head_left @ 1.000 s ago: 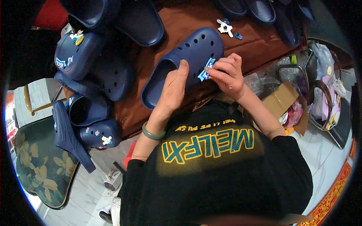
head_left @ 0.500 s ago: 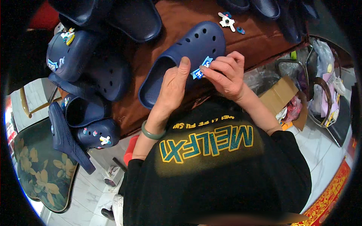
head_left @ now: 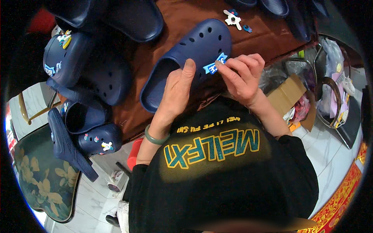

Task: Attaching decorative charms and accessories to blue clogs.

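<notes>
A navy blue clog with round holes in its upper lies tilted across the brown cloth, toe to the far right. My left hand, a green bangle on its wrist, grips the clog's near side, thumb up along it and the other fingers hidden. Between the thumb and fingertips of my right hand is a blue banner-shaped shoe charm, at the clog's near side by the toe. Whether the charm touches the clog I cannot tell. Beyond the toe lie a white character charm and a small blue charm.
Several navy clogs, some with charms, are piled at the left, such as a decorated clog. More clogs sit at the far right of the brown cloth. An open cardboard box and a dark-handled basket stand right. A flowered stool is at left.
My right hand has moved a little to the right and toward the clog's toe with the charm. The clog and the left hand have barely shifted in view.
</notes>
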Demonstrator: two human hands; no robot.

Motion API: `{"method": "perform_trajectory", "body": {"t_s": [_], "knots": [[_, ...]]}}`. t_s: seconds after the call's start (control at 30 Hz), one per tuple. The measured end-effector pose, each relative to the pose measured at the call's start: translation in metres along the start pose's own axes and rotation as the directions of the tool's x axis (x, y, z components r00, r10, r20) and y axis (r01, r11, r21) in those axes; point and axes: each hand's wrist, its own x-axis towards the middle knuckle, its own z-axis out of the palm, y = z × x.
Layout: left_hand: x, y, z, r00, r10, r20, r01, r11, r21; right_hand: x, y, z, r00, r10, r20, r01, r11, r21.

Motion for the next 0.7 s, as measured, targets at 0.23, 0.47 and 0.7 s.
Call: {"method": "perform_trajectory", "body": {"t_s": [0.23, 0.47, 0.7], "knots": [[0.002, -0.015, 0.003, 1.0, -0.005, -0.004, 0.004, 0.998, -0.06, -0.012, -0.002, 0.006, 0.995, 0.059, 0.08, -0.07, 0.986, 0.151], [-0.005, -0.009, 0.011, 0.994, 0.109, -0.001, -0.109, 0.993, 0.04, 0.013, 0.023, -0.023, 0.915, -0.025, 0.403, -0.116, 0.94, 0.322], [0.001, -0.01, 0.005, 0.999, -0.034, 0.007, 0.031, 0.965, 0.261, 0.013, 0.023, -0.019, 0.832, 0.046, 0.553, -0.271, 0.903, 0.333]]}}
